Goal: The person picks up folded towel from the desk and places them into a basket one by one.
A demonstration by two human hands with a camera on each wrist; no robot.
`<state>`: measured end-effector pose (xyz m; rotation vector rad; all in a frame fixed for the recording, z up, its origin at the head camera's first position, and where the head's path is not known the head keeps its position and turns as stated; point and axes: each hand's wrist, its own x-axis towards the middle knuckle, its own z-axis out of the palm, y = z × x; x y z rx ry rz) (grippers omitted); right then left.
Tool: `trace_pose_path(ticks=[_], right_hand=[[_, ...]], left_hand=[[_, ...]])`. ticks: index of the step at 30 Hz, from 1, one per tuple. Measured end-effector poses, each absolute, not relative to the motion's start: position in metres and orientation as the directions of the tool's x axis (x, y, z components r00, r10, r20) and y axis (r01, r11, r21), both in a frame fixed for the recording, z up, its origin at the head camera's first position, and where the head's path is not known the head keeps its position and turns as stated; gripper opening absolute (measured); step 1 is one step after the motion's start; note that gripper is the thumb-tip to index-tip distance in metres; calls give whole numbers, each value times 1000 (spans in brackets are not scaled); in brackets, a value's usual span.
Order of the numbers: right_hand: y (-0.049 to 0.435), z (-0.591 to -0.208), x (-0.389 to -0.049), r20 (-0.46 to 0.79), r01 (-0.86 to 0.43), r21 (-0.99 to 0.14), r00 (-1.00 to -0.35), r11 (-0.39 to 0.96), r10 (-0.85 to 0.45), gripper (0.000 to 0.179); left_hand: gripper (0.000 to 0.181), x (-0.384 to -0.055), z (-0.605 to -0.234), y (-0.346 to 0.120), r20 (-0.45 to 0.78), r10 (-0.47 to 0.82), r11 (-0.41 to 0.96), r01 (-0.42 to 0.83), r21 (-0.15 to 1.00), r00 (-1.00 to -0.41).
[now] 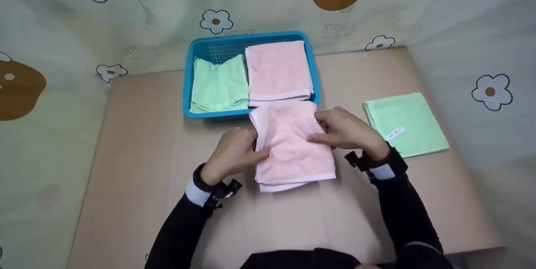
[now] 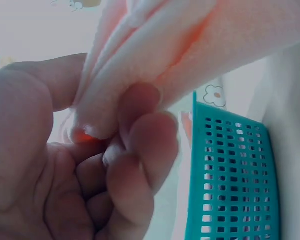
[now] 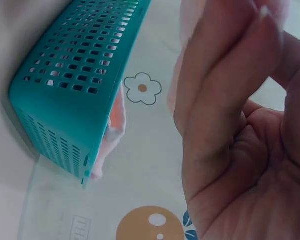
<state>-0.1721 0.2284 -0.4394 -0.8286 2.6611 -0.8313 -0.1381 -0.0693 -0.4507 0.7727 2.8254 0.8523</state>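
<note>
A folded pink towel (image 1: 295,143) is held up in front of the blue basket, over the table. My left hand (image 1: 234,151) pinches its left edge, thumb on top and fingers curled beneath, as the left wrist view shows at the towel's folds (image 2: 140,55). On the opposite edge my right hand (image 1: 349,130) grips the towel, thumb on its upper face; in the right wrist view the right hand (image 3: 230,115) has its fingers curled under it. Inside the basket (image 1: 188,93), a folded green towel (image 1: 220,82) lies at left and another folded pink towel (image 1: 278,70) at right.
A folded green towel (image 1: 412,124) with a small white label lies on the table (image 1: 138,168) to the right, beyond the right wrist. Behind the basket hangs a patterned curtain (image 1: 268,5), which also flanks the table on both sides.
</note>
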Motion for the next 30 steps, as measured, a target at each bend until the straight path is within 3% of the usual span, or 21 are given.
trace_pose_path(ticks=[9,14,19,30], right_hand=[[227,-441,-176,-28,-432,-605,-828,668,-561,38],[220,-438,-184,-20,-402,-634,-845,661,-534,29],[209,-435,-192,0,-379,-662,-863,647,-505,32],[157,-427,-241,87,-370,-690,-895,622,-437,34]], left_hand=[[34,-143,-452,-70,55,451,729,403,553,-891],[26,-148,-453,-74,124,381,722,379,579,-916],[24,-156,-456,-80,183,293,714,343,610,-938],[36,-195,-459,-118,318,121,618,322,717,-940]])
